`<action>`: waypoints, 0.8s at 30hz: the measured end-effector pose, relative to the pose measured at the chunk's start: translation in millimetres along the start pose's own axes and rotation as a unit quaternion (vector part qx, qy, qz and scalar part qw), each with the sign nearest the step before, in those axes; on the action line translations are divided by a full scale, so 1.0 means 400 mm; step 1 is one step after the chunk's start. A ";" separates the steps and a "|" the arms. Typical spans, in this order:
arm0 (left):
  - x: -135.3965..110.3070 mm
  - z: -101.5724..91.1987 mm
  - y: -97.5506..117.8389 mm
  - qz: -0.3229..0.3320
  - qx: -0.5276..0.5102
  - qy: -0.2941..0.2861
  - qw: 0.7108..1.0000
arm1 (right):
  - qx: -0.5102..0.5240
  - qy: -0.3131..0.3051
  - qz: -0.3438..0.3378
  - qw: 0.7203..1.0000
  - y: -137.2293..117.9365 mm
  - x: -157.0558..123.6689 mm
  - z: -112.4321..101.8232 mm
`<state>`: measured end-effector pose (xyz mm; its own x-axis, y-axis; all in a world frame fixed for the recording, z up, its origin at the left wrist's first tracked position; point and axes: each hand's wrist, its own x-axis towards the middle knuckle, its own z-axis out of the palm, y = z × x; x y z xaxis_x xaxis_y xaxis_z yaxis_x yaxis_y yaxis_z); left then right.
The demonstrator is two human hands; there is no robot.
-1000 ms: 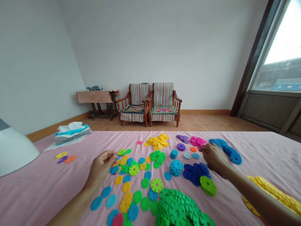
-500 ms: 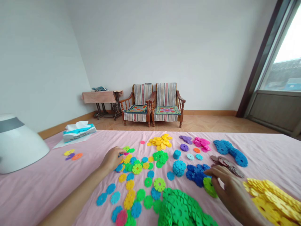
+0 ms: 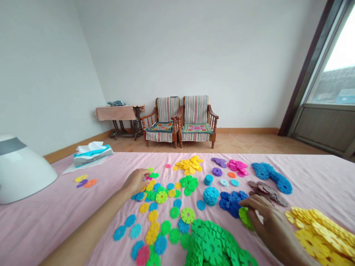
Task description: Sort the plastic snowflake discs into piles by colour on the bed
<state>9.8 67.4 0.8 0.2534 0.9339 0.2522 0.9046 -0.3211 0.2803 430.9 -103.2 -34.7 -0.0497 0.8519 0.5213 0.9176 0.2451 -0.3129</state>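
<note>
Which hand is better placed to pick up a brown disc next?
Right, I'd judge. The right hand is at the lime discs, with the brown discs just beyond it. The left hand is much farther off, beside the scattered discs.

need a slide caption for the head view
Left hand by scattered discs, right hand at a lime stack, over pink cloth.

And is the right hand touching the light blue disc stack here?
Apart. The head view shows the dark blue pile lying between the right hand and the light blue disc stack.
</note>
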 end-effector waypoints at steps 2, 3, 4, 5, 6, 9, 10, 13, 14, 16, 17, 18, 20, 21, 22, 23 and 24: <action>0.001 -0.002 0.006 -0.003 0.000 0.001 1.000 | 0.003 0.003 0.000 1.000 -0.004 0.000 -0.003; 0.000 -0.003 0.009 -0.005 0.001 0.001 1.000 | 0.005 0.004 0.000 1.000 -0.006 0.000 -0.004; -0.001 -0.005 0.012 -0.006 0.002 0.001 1.000 | 0.007 0.006 -0.001 1.000 -0.007 -0.001 -0.006; -0.002 -0.007 0.014 -0.006 0.004 0.001 1.000 | 0.009 0.010 -0.002 1.000 -0.009 -0.001 -0.008; -0.004 -0.010 0.016 -0.005 0.006 0.001 1.000 | 0.012 0.016 -0.003 1.000 -0.010 0.000 -0.010; -0.009 -0.013 0.022 0.004 0.015 0.007 1.000 | 0.021 0.030 -0.003 0.999 -0.013 0.003 -0.016; -0.010 -0.012 0.023 0.007 0.018 0.011 1.000 | 0.024 0.032 -0.003 0.999 -0.014 0.004 -0.017; -0.011 -0.004 0.024 0.008 0.028 0.031 0.999 | 0.027 0.032 -0.002 0.999 -0.020 0.008 -0.022; -0.011 0.000 0.023 0.007 0.029 0.037 0.999 | 0.027 0.029 -0.001 0.999 -0.021 0.009 -0.023; -0.012 0.006 0.021 0.009 0.027 0.045 0.999 | 0.027 0.021 0.001 0.999 -0.025 0.009 -0.025; -0.013 0.009 0.019 0.012 0.023 0.046 0.999 | 0.027 0.016 0.004 1.000 -0.026 0.009 -0.026; -0.013 0.010 0.017 0.017 0.017 0.044 0.999 | 0.028 0.012 0.006 1.000 -0.027 0.010 -0.026; -0.010 0.010 0.011 0.028 0.005 0.034 0.999 | 0.032 0.011 0.009 0.999 -0.029 0.010 -0.026; -0.008 0.009 0.007 0.032 -0.001 0.024 0.999 | 0.035 0.014 0.010 0.999 -0.030 0.010 -0.026; -0.005 0.008 0.004 0.034 -0.006 0.013 0.999 | 0.038 0.015 0.012 0.999 -0.030 0.010 -0.026; -0.001 0.006 0.000 0.034 -0.010 0.003 0.999 | 0.042 0.017 0.014 0.999 -0.031 0.010 -0.026; 0.003 0.005 -0.003 0.033 -0.012 -0.004 0.999 | 0.046 0.016 0.015 0.999 -0.031 0.010 -0.025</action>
<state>9.9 69.1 -1.2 0.3156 0.9118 0.2627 0.8775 -0.3858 0.2850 423.2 -107.7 -20.6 -0.0099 0.8448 0.5350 0.8784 0.2630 -0.3990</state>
